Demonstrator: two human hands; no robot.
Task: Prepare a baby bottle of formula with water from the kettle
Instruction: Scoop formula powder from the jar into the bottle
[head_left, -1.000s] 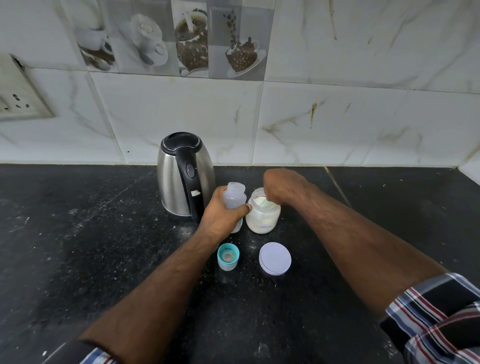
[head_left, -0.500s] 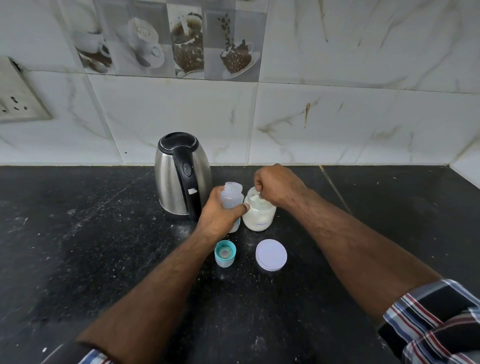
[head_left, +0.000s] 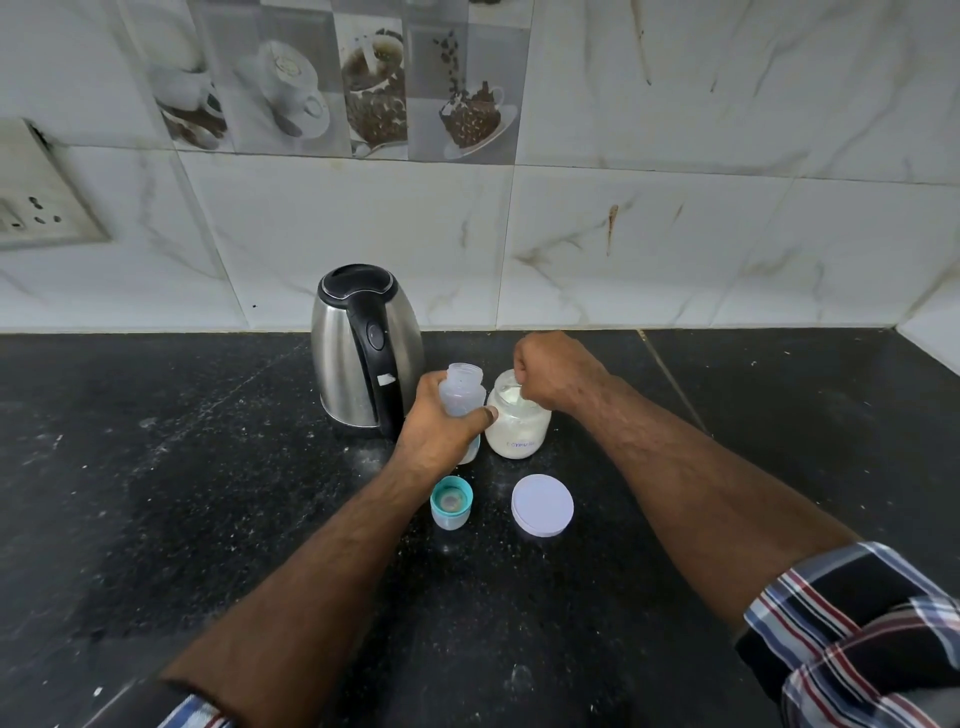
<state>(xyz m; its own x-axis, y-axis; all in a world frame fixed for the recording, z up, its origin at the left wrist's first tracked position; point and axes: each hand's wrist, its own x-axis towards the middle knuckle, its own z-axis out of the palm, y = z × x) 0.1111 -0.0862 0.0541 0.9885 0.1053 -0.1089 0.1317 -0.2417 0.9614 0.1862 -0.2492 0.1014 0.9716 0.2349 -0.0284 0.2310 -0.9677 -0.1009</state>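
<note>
A clear baby bottle (head_left: 461, 391) stands uncapped on the black counter (head_left: 208, 493), and my left hand (head_left: 441, 428) grips its body. Right beside it sits an open jar of white formula powder (head_left: 517, 428). My right hand (head_left: 553, 374) is curled over the jar's mouth, pinching a thin pale scoop handle that reaches into the powder. The steel kettle (head_left: 363, 348) with a black lid and handle stands just behind the bottle, at the left. The teal bottle cap with its teat (head_left: 451, 501) and the jar's white lid (head_left: 542, 505) lie in front.
A tiled wall (head_left: 675, 234) closes the back of the counter, with a socket plate (head_left: 36, 208) at the far left. A seam in the counter (head_left: 670, 379) runs diagonally right of the jar. White specks dot the dark surface.
My right hand has shifted slightly over the jar and now dips at its mouth. My left hand keeps holding the bottle in the same spot. The camera has moved a little.
</note>
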